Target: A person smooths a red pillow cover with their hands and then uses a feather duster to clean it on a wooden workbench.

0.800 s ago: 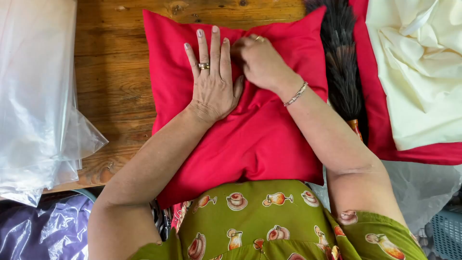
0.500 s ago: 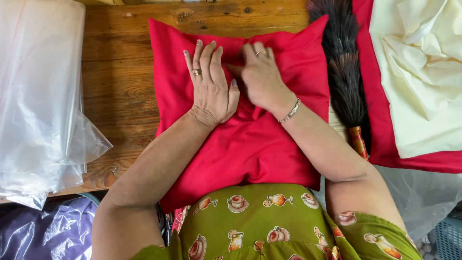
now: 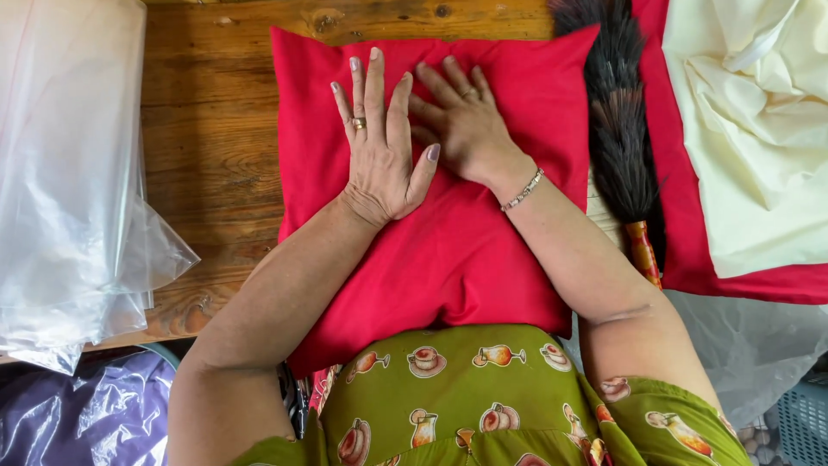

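Along the left edge of the wooden plank table, a stack of clear plastic bags, overhanging the near edge, well apart from both hands. Next rightward, a plump red square fabric cushion, lying roughly at the middle of the table, far side close to the far edge, near side reaching over the near edge against the green patterned dress. Directly beneath both palms, so no reach needed: cushion spreading away from the hands on all sides, more of it toward the near edge than the far. Left hand flat on the cushion's upper left part, fingers spread wide and pointing to the far edge, gripping nothing, ring on one finger. Right hand just beside it, thumb side tucked partly under the left, also flat and open, fingers angled toward the far left corner, thin bracelet at the wrist. Neither hand clearly nearer; both pressing on the same far half. At the cushion's right edge, a dark feather duster with a patterned handle, long axis running far to near. Furthest right, cream cloth lying over a red fabric sheet.
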